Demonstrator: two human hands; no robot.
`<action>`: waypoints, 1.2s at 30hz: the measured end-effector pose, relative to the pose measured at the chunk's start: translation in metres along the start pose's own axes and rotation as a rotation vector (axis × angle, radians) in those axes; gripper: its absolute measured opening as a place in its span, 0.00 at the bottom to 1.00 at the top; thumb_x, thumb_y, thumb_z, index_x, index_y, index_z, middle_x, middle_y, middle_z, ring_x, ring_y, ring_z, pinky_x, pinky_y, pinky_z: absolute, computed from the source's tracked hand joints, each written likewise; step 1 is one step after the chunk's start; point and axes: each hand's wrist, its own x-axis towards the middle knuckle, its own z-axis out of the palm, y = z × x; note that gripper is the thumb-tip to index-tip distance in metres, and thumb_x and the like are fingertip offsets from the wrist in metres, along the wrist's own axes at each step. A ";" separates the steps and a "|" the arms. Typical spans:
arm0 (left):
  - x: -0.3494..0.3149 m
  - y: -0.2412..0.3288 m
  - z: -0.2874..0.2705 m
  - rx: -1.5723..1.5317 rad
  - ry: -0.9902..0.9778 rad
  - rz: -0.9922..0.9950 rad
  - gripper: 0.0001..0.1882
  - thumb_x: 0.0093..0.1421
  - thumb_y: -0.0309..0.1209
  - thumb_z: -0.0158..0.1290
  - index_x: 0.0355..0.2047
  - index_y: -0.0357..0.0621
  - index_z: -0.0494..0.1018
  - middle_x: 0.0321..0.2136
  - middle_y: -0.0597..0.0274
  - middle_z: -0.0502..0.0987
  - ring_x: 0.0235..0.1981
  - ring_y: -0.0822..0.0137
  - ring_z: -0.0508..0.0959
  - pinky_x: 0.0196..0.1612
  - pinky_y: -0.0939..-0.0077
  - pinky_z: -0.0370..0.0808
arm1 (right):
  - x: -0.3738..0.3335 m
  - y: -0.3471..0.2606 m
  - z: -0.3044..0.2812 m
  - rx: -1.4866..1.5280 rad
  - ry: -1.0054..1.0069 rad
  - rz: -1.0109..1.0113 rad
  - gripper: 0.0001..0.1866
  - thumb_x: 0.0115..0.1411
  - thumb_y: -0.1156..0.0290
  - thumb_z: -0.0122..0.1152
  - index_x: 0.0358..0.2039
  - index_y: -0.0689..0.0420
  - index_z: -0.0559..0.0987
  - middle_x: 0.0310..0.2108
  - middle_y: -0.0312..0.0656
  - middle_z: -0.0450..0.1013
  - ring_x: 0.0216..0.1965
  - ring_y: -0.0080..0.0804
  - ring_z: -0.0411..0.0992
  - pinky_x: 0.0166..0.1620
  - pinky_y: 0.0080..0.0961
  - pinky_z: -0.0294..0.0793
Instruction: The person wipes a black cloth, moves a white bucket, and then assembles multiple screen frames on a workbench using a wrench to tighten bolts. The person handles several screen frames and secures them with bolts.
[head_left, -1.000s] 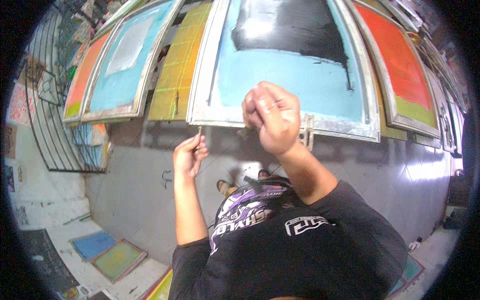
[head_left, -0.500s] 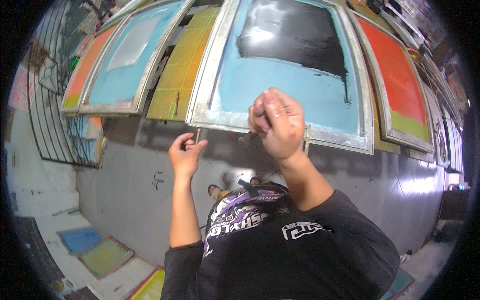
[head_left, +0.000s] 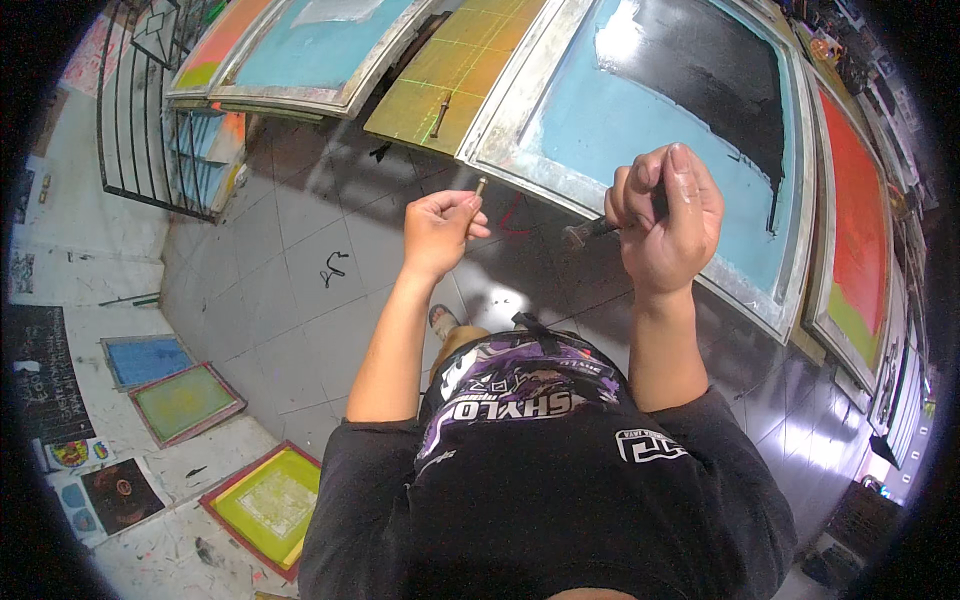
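Observation:
My left hand (head_left: 440, 232) is closed, pinching a short brass-coloured pin or bolt (head_left: 481, 187) between thumb and fingertips, just off the near-left corner of a large silkscreen frame (head_left: 540, 185). That frame has light blue mesh (head_left: 610, 130) with a block of black (head_left: 700, 80) across its far part. In front of the frame's near edge, my right hand (head_left: 668, 215) is curled into a fist around a dark tool (head_left: 590, 232). Its brownish end sticks out on the left, while the fingers hide the rest, so its kind is unclear.
A yellow-green printing board (head_left: 450, 75) bears another bolt (head_left: 440, 115). Further screens stand on both sides: a blue one (head_left: 330, 50) left, a red-orange one (head_left: 855, 180) right. A black metal rack (head_left: 150, 120) is at left. Below it, coloured screens (head_left: 188, 403) lean by the wall.
The view has swung, so the frames sit higher and further right. My hands keep their grips on the pin and dark tool; the tool's end now shows more clearly.

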 end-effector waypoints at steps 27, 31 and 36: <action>0.012 -0.015 0.005 0.592 0.242 0.447 0.15 0.50 0.36 0.52 0.30 0.34 0.72 0.21 0.63 0.74 0.20 0.77 0.71 0.20 0.85 0.64 | 0.000 0.007 -0.010 -0.038 -0.007 0.005 0.15 0.59 0.67 0.37 0.19 0.60 0.63 0.07 0.31 0.50 0.10 0.16 0.46 0.14 0.14 0.47; 0.009 -0.004 0.003 0.341 0.108 0.121 0.15 0.48 0.35 0.55 0.30 0.33 0.71 0.20 0.62 0.73 0.19 0.78 0.70 0.21 0.86 0.64 | 0.000 0.007 -0.014 -0.048 0.001 0.001 0.15 0.60 0.66 0.36 0.19 0.60 0.63 0.07 0.31 0.49 0.10 0.16 0.45 0.14 0.14 0.46; 0.008 -0.005 0.004 0.272 0.099 0.174 0.13 0.49 0.27 0.53 0.33 0.32 0.69 0.20 0.60 0.73 0.19 0.75 0.71 0.20 0.84 0.66 | 0.001 0.008 -0.013 -0.039 0.005 0.023 0.15 0.59 0.66 0.37 0.19 0.60 0.62 0.07 0.31 0.49 0.09 0.16 0.45 0.14 0.15 0.46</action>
